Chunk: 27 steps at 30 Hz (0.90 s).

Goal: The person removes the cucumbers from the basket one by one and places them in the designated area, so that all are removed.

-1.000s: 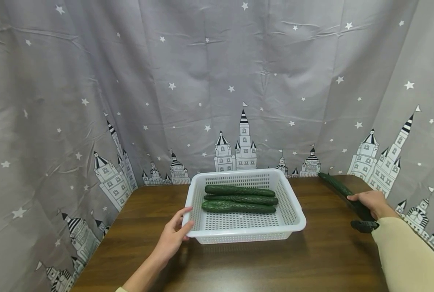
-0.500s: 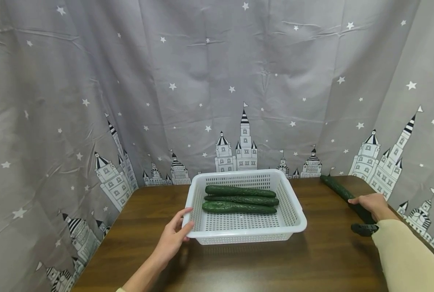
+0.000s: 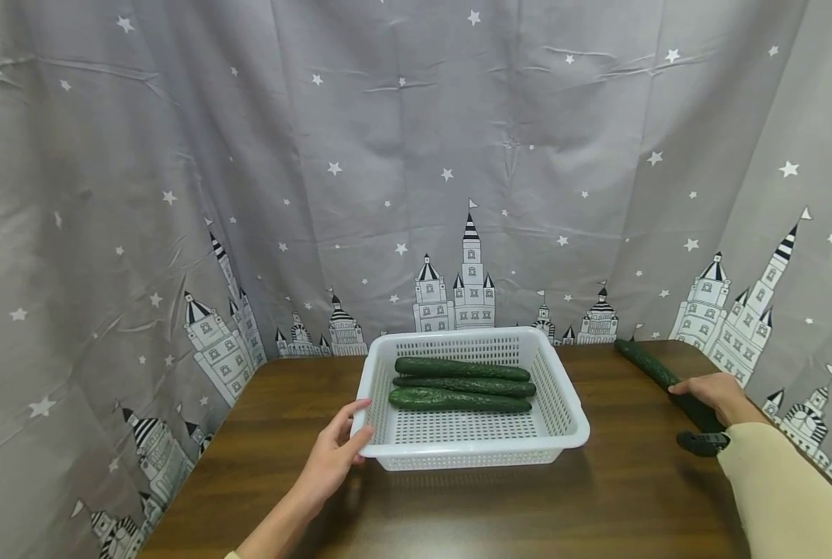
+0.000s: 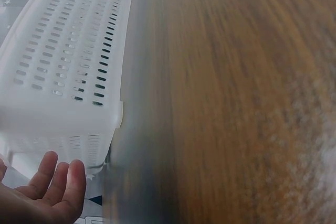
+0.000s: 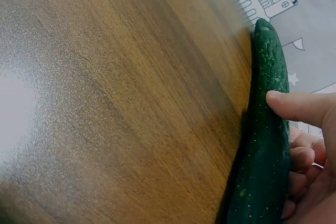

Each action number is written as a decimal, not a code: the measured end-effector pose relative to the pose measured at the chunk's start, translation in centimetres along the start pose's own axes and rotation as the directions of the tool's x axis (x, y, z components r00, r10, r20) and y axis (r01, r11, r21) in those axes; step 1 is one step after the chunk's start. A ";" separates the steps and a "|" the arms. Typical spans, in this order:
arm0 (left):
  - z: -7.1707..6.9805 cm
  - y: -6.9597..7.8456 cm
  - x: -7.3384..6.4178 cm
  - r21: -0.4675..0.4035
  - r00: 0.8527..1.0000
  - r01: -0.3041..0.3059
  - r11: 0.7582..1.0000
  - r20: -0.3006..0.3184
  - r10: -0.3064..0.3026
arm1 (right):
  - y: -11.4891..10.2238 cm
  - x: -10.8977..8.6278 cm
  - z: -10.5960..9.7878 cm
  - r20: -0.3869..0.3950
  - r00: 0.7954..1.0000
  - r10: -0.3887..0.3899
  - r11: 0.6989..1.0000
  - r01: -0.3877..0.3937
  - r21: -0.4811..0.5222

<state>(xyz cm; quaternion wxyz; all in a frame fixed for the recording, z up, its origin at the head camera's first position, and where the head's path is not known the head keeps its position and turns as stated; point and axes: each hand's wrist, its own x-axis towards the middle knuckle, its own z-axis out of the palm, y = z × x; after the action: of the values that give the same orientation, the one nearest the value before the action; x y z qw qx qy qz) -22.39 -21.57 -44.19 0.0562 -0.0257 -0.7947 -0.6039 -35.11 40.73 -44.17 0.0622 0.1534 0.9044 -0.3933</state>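
In the head view my left hand (image 3: 332,454) holds the left end of a white perforated plastic basket (image 3: 471,446), thumb at the rim; its fingertips curve beside the basket's end in the left wrist view. Inside the basket lie three long dark green cucumbers (image 3: 461,369), side by side toward the back. Over at the right, my right hand (image 3: 716,394) grips another cucumber (image 3: 645,363), which points away from me. The right wrist view shows the thumb laid along this cucumber's top (image 5: 268,145) and the other fingers curled at its far side.
The brown wooden table (image 3: 471,512) extends under everything. A grey curtain (image 3: 388,155) with printed castles and stars hangs behind and at both sides. A black strap (image 3: 702,443) sits at the right wrist, by the cream sleeve (image 3: 786,497).
The head view has shifted slightly. Both hands keep their holds on the basket and the cucumber, and the cucumbers in the basket stay in place.
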 end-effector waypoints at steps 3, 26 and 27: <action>0.0 0.0 0.1 0.002 1.000 -0.002 1.000 0.001 0.002 | -0.1 0.0 -0.3 -0.012 1.000 -0.024 0.999 0.024 -0.030; 0.0 0.0 -0.1 0.003 1.000 -0.009 1.000 0.004 0.009 | -7.6 -0.8 -0.8 -0.067 0.960 -0.271 0.962 0.271 -0.017; 0.0 0.0 -0.1 0.002 1.000 -0.009 1.000 0.006 0.009 | -8.0 -0.9 -0.8 -0.052 0.959 -0.278 0.960 0.278 -0.012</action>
<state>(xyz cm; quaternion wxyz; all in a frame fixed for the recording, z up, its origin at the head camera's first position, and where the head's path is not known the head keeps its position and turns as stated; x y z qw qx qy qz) -22.29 -21.59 -44.18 0.0564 -0.0309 -0.7952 -0.6029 -36.85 35.94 -37.87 -0.0174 0.0350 0.9193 -0.3917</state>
